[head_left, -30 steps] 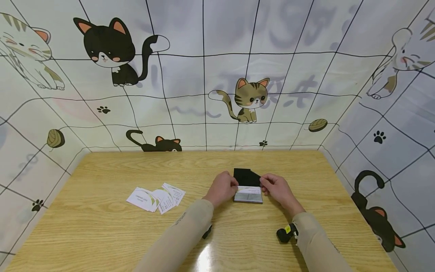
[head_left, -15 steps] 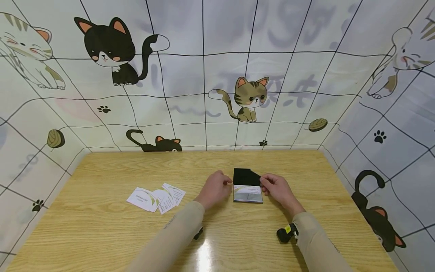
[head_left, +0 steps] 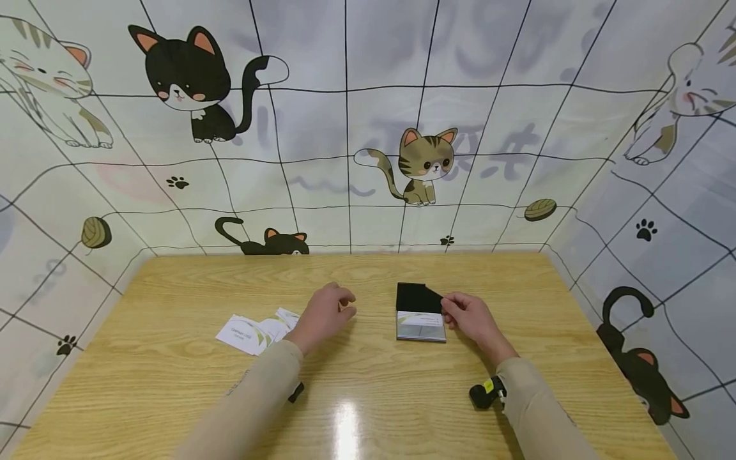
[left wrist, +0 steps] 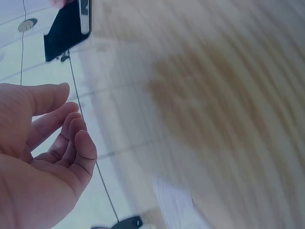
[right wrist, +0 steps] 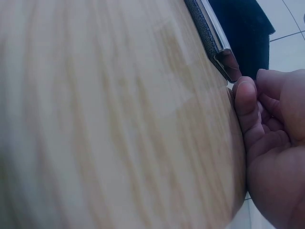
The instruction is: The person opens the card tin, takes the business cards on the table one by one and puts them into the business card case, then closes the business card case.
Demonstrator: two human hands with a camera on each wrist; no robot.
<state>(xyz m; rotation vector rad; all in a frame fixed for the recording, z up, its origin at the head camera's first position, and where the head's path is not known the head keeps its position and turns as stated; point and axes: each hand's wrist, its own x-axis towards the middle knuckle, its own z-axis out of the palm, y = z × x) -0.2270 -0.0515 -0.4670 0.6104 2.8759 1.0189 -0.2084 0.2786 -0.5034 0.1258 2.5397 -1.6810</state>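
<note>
Wood-grain table [head_left: 172, 396], light tan, glossy, bright glare streak [head_left: 346, 421] near front edge. White backdrop [head_left: 322, 45] on rear, left and right sides, black grid lines. Prints on rear: black-and-white cat [head_left: 188, 71] upper left, brown tabby [head_left: 424, 158] right of centre, black cat [head_left: 282, 242] cut off at table edge, yarn ball [head_left: 540, 209]. Left side: pale cat [head_left: 43, 73], second yarn ball [head_left: 96, 232]. Right side: paw print [head_left: 646, 230] above upside-down black cat [head_left: 644, 370]. Faint grey lettering [head_left: 520, 150] behind tabby.

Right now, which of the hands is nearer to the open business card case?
The right. The right hand pinches the black flap of the business card case; the left hand is apart from it, toward the business cards on its left.
</note>
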